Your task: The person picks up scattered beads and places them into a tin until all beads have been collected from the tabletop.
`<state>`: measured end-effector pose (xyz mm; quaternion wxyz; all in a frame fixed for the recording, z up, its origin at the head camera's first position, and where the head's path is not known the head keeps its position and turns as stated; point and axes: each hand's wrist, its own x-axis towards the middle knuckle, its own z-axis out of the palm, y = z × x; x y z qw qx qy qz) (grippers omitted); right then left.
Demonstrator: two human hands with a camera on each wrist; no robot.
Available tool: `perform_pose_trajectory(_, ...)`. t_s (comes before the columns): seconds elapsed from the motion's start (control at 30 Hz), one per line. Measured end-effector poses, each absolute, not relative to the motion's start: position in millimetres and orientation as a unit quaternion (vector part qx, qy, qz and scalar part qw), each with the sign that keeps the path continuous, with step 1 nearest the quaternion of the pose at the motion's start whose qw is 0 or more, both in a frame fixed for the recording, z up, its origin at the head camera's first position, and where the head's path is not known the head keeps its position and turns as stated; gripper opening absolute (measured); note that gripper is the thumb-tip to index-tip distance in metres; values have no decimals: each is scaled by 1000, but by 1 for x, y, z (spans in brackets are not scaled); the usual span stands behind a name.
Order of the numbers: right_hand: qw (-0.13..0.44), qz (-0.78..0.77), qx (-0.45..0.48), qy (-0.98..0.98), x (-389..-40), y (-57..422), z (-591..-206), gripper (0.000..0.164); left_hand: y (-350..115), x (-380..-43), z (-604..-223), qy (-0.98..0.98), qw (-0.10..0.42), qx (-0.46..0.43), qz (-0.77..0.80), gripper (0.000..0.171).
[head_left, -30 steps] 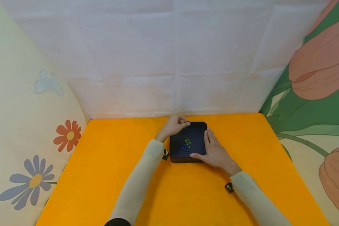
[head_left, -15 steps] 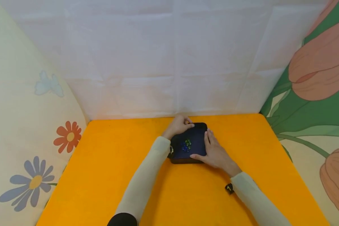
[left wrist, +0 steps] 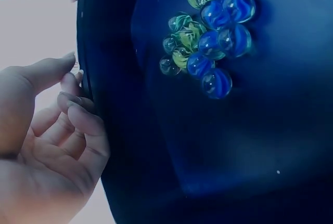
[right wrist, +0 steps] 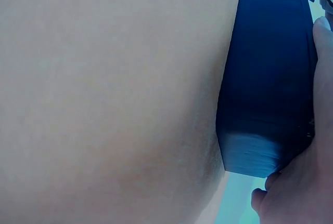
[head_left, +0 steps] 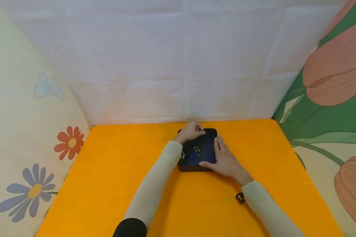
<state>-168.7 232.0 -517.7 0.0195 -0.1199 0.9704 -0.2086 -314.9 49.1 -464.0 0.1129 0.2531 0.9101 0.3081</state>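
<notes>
A square, dark blue-black tray [head_left: 206, 148] with low walls lies on the orange tabletop. On its floor sits a cluster of glass marbles [left wrist: 210, 44], some with blue swirls, others green or yellow. My left hand [head_left: 191, 131] is at the tray's far rim, thumb and curled fingers pinched together right there. In the left wrist view these fingertips [left wrist: 72, 60] meet at the rim's outer edge; I cannot tell whether something small is between them. My right hand [head_left: 226, 160] rests on the near right corner, straight fingers along the right side and thumb over the front rim.
The orange tabletop [head_left: 121, 158] reaches back to a white sheet [head_left: 136, 65]. Flower-printed cloth [head_left: 329, 131] hangs on the right, and a pale printed cloth [head_left: 17, 131] on the left. Both forearms wear light sleeves [head_left: 158, 177].
My left hand and forearm have moved a little to the right along the tray's far rim. The right hand, the tray and the marbles have stayed in place.
</notes>
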Motion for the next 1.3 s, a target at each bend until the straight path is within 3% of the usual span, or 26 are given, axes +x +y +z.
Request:
perform_pose_trajectory(0.37,23,-205,-121,971,-169,230,-520,130,52,-315,-464,923,132,245,265,20)
perform_pose_trajectory(1.3,24,-214,-120,969,-168,231,-515,130,42,-308,-447,910,117,254,306,23)
